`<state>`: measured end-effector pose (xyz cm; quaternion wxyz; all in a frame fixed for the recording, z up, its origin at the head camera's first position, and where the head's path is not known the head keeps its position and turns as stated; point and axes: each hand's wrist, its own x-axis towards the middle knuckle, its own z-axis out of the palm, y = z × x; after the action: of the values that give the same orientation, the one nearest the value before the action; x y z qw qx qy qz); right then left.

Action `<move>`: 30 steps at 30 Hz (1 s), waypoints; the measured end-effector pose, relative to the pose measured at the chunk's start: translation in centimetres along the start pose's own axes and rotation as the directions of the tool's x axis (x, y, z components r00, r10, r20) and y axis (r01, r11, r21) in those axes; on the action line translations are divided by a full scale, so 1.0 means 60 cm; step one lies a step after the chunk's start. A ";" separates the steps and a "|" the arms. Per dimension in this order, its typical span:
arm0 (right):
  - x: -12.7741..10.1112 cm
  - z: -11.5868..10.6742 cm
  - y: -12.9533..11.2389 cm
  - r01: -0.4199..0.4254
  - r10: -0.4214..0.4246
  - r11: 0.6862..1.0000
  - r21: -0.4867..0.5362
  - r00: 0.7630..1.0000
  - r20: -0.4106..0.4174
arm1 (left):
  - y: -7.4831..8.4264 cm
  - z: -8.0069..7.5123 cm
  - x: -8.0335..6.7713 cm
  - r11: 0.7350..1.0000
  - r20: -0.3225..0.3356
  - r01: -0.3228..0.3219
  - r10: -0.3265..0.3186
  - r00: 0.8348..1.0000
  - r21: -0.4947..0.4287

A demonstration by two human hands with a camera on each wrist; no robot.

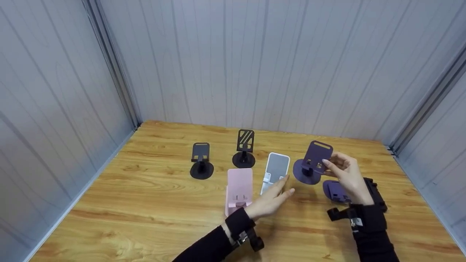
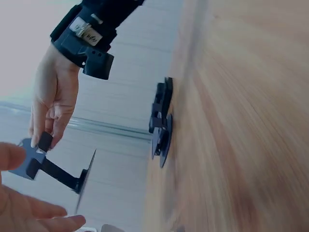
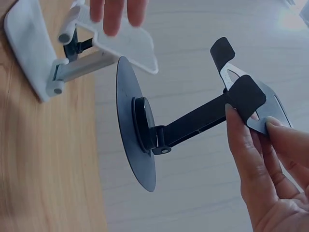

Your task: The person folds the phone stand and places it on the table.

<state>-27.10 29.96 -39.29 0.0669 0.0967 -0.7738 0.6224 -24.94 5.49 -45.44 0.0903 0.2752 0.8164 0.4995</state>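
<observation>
My right hand (image 1: 347,176) pinches a dark purple phone stand (image 1: 317,154) by the lower edge of its slotted plate, thumb in front and fingers behind. In the right wrist view the stand's round base (image 3: 126,130) is off the tabletop, tilted, with its arm extended. My left hand (image 1: 271,200) is palm inward with fingers straight, holding nothing. Its fingertips overlap the lower part of a white phone stand (image 1: 277,164) in the head view. In the left wrist view the left fingers (image 2: 53,224) are close to the lifted stand's base.
A pink phone stand (image 1: 240,182) stands left of the white one. Two black round-based stands (image 1: 201,169) (image 1: 245,160) are farther back. A folded purple stand (image 1: 335,191) and a black folded item (image 1: 376,196) lie by my right wrist. Panelled walls (image 1: 233,65) enclose the wooden table (image 1: 145,203).
</observation>
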 end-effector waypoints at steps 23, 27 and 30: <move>-0.016 0.022 0.002 0.128 -0.144 0.987 0.096 0.973 0.182 | -0.014 0.003 0.034 0.669 -0.161 -0.003 -0.174 0.972 -0.743; -0.017 0.022 -0.004 0.103 -0.115 0.993 0.065 0.969 0.217 | -0.015 0.000 0.032 0.702 -0.176 0.007 -0.188 0.966 -0.712; -0.021 0.026 -0.012 0.063 -0.069 0.997 0.032 0.972 0.225 | -0.013 -0.001 0.031 0.722 -0.184 0.005 -0.183 0.966 -0.692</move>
<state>-25.69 28.39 -39.23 -0.0021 0.1935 -0.7649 0.6144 -26.77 6.17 -45.85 0.1119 0.1179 0.5914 0.7898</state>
